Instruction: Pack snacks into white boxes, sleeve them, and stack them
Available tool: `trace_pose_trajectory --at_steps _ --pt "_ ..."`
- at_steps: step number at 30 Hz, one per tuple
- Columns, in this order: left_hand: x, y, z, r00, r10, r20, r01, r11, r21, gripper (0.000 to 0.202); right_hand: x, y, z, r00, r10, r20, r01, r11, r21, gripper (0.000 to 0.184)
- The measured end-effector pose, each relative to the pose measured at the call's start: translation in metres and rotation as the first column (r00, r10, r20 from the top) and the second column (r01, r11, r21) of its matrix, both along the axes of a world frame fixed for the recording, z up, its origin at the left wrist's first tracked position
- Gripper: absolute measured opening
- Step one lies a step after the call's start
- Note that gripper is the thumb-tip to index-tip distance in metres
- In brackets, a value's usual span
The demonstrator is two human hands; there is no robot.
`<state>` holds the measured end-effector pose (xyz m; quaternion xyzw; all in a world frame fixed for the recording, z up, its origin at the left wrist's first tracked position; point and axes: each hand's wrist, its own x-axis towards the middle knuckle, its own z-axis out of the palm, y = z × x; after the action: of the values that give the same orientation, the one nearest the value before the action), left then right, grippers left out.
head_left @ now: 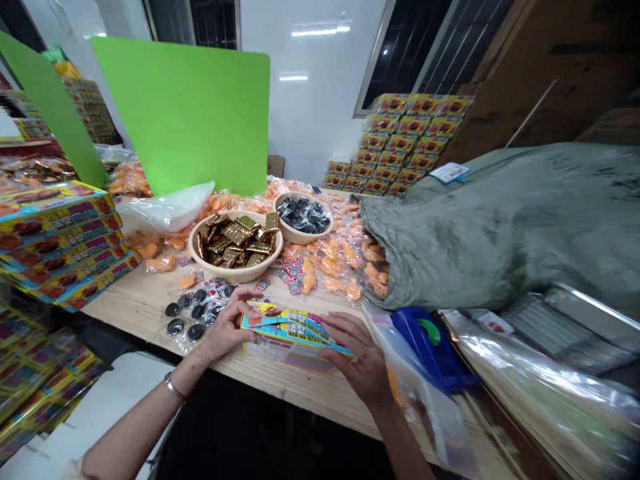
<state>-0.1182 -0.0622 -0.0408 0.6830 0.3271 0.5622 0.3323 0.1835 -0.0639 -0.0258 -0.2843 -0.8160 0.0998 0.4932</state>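
Observation:
A flat colourful printed box [287, 327] lies on the wooden table [300, 390] near its front edge. My left hand [227, 325] grips the box's left end with curled fingers. My right hand [357, 359] holds its right end, fingers bent over the lid. Just left of the box lie small black round sweets in clear wrappers [193, 310]. Behind it stands a beige bowl of gold-wrapped pieces [236, 243] and a second bowl of black pieces [303, 215].
Orange wrapped sweets [340, 263] spill from a big grey-green sack [500, 220] at right. A blue tape dispenser [433, 343] and clear plastic bags [540, 380] lie right of my hand. Stacked printed boxes [60, 240] stand left; green boards [185, 113] stand behind.

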Motion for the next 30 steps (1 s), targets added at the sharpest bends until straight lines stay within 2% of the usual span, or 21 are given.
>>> trace_pose_trajectory --at_steps 1,3,6,8,10,12,16,21,23,25,28,30 --pt "-0.002 0.001 0.005 0.997 0.007 -0.082 -0.002 0.999 0.055 0.033 0.000 0.001 -0.001 1.000 0.011 -0.008 -0.011 1.000 0.007 0.038" --pt "-0.006 0.001 0.024 0.963 -0.037 -0.266 0.070 0.991 0.114 0.023 -0.001 0.002 -0.001 0.999 0.026 -0.019 -0.026 1.000 0.001 0.037" --pt "-0.004 -0.004 0.064 0.860 -0.179 -0.478 0.222 0.975 0.034 0.012 -0.003 0.001 0.006 0.998 0.046 -0.031 -0.047 0.998 -0.034 0.034" --pt "0.003 -0.007 0.086 0.792 -0.207 -0.574 0.248 0.969 -0.006 0.031 -0.004 0.000 0.012 0.998 0.056 -0.034 -0.058 0.996 -0.061 0.032" --pt "0.014 -0.008 0.097 0.740 -0.177 -0.648 0.241 0.970 0.010 0.050 -0.005 -0.002 0.018 0.999 0.043 -0.012 -0.044 0.994 -0.100 0.032" --pt "0.025 -0.007 0.097 0.717 -0.142 -0.683 0.220 0.975 0.028 0.053 -0.006 -0.004 0.022 0.999 0.018 0.042 -0.012 0.988 -0.155 0.034" --pt "0.040 0.000 0.080 0.765 -0.042 -0.643 0.085 0.996 0.037 0.034 -0.013 -0.005 0.025 0.995 -0.073 0.064 0.088 0.951 -0.295 0.040" --pt "0.043 0.010 0.071 0.844 -0.023 -0.535 0.051 0.998 0.037 0.027 -0.023 0.000 0.028 0.992 -0.121 0.022 0.118 0.896 -0.427 0.020" --pt "0.040 0.012 0.072 0.844 -0.010 -0.536 0.057 0.996 0.071 0.028 -0.021 0.002 0.029 0.994 -0.109 0.013 0.105 0.899 -0.425 0.021" --pt "0.036 0.011 0.073 0.814 -0.024 -0.580 0.108 0.988 0.112 0.034 -0.016 0.002 0.026 0.997 -0.071 -0.002 0.065 0.917 -0.393 0.029" --pt "0.027 0.008 0.077 0.725 -0.121 -0.678 0.256 0.961 0.102 0.048 -0.008 0.002 0.015 1.000 0.017 -0.023 -0.023 0.952 -0.306 0.033" --pt "0.024 0.005 0.078 0.689 -0.171 -0.704 0.311 0.947 0.075 0.043 -0.007 0.002 0.007 0.998 0.048 -0.033 -0.054 0.975 -0.217 0.027"
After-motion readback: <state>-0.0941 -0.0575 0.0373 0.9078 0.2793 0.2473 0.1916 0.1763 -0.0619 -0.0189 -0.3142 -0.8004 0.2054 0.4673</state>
